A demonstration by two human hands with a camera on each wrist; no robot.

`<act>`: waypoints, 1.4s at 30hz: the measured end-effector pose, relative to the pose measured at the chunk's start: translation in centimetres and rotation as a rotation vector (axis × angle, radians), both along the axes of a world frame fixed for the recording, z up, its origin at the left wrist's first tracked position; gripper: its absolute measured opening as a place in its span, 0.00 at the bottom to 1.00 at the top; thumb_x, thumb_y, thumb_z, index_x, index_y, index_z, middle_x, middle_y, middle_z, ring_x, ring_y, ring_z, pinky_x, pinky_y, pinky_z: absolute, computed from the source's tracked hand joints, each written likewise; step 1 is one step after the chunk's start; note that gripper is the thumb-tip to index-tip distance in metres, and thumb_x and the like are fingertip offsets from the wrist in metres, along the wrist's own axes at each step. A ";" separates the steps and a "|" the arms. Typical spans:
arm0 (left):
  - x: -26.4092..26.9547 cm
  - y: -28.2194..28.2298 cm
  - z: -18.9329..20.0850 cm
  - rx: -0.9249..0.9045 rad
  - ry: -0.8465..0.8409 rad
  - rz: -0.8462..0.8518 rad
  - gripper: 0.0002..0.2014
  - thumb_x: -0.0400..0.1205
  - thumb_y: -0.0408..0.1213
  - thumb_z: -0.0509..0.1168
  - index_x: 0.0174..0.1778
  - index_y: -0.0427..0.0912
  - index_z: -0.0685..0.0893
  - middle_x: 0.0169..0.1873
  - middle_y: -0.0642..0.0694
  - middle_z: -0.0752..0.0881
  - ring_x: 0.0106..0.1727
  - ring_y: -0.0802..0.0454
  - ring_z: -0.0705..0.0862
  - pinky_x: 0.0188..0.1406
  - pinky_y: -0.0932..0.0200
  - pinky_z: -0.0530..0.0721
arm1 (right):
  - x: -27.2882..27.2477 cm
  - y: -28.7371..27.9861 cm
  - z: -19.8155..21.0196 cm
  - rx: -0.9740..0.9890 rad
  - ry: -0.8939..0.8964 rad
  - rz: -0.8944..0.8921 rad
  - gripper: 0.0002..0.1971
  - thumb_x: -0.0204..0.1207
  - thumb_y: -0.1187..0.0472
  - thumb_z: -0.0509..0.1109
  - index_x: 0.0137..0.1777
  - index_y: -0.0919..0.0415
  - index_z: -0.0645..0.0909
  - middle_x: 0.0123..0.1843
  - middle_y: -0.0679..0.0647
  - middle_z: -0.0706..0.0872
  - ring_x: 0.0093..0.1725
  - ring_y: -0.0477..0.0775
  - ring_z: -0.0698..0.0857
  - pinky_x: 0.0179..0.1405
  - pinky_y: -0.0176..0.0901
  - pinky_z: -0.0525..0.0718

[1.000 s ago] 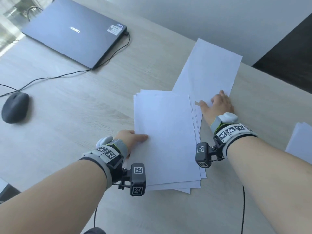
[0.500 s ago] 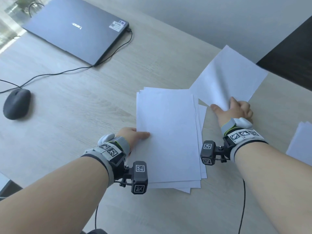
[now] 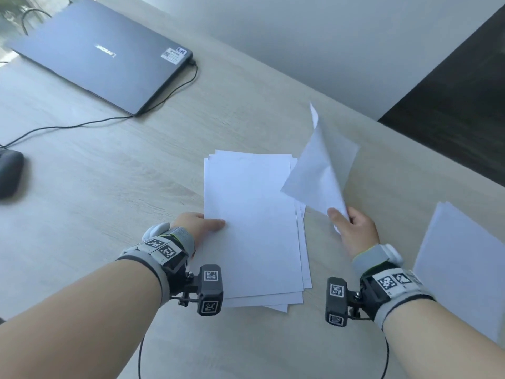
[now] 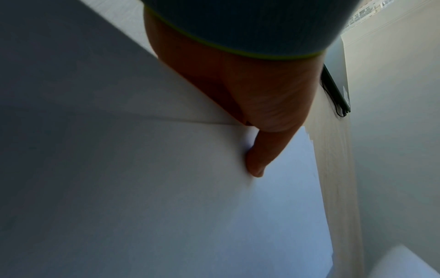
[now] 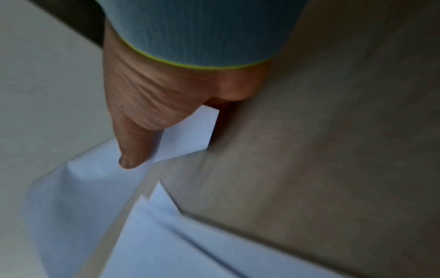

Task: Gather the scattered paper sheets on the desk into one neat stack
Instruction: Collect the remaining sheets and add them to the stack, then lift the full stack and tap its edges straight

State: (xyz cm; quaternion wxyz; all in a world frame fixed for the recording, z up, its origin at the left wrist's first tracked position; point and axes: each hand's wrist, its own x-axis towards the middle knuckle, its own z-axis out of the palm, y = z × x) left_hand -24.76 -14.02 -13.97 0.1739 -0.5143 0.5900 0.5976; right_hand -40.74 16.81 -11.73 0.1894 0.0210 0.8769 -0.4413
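A loose stack of white sheets (image 3: 251, 228) lies on the wooden desk (image 3: 109, 187), its edges uneven. My left hand (image 3: 202, 224) grips the stack's left edge, thumb (image 4: 259, 156) on top, fingers hidden beneath. My right hand (image 3: 347, 222) pinches the near corner of a single white sheet (image 3: 322, 170), which curls up in the air just right of the stack. In the right wrist view the thumb (image 5: 133, 148) presses on that sheet (image 5: 78, 197), with the stack's fanned corners (image 5: 166, 225) below. More white sheets (image 3: 459, 266) lie at the desk's right edge.
A closed dark laptop (image 3: 101, 53) sits at the far left, its cable (image 3: 82, 123) trailing across the desk. A black mouse (image 3: 9, 173) rests at the left edge. A grey wall (image 3: 328, 36) and dark floor (image 3: 464, 105) lie beyond the desk's far edge.
My right hand has taken hold of the far sheet, lifted it off the desk and drawn it back toward the stack. My left hand has stayed on the stack's left edge.
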 end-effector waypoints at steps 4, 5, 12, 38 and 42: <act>-0.1 -0.1 -0.1 -0.032 -0.011 -0.008 0.16 0.74 0.44 0.81 0.49 0.36 0.92 0.39 0.38 0.93 0.39 0.36 0.90 0.44 0.48 0.89 | 4.8 -0.2 -0.7 0.170 0.074 0.352 0.23 0.70 0.37 0.68 0.63 0.43 0.87 0.68 0.39 0.82 0.67 0.39 0.79 0.69 0.46 0.75; -0.2 0.0 0.1 -0.046 -0.018 -0.010 0.19 0.74 0.47 0.80 0.50 0.35 0.91 0.37 0.39 0.91 0.38 0.37 0.89 0.42 0.49 0.86 | 5.9 -0.3 -0.8 0.266 0.101 0.445 0.32 0.69 0.30 0.62 0.70 0.42 0.83 0.75 0.36 0.76 0.75 0.41 0.72 0.76 0.47 0.69; 0.1 0.5 1.2 -0.191 -0.157 0.037 0.43 0.63 0.88 0.58 0.48 0.50 0.87 0.33 0.54 0.79 0.25 0.51 0.81 0.45 0.58 0.76 | 11.6 -2.6 -0.1 0.625 0.067 0.694 0.36 0.77 0.28 0.52 0.85 0.35 0.55 0.90 0.40 0.42 0.88 0.49 0.42 0.84 0.54 0.47; -2.5 16.9 12.5 -0.188 0.651 -0.246 0.09 0.68 0.45 0.77 0.43 0.58 0.92 0.41 0.56 0.95 0.45 0.49 0.93 0.51 0.46 0.91 | 6.7 13.2 7.3 -0.518 -0.217 -0.206 0.22 0.70 0.62 0.78 0.64 0.54 0.81 0.59 0.59 0.89 0.57 0.56 0.84 0.55 0.51 0.75; -2.9 17.7 13.2 -0.155 0.752 -0.220 0.14 0.67 0.38 0.79 0.49 0.52 0.93 0.49 0.49 0.95 0.53 0.46 0.93 0.59 0.45 0.89 | 6.9 15.4 9.2 -0.522 -0.081 -0.286 0.22 0.55 0.53 0.83 0.39 0.59 0.73 0.38 0.58 0.76 0.43 0.56 0.77 0.48 0.53 0.75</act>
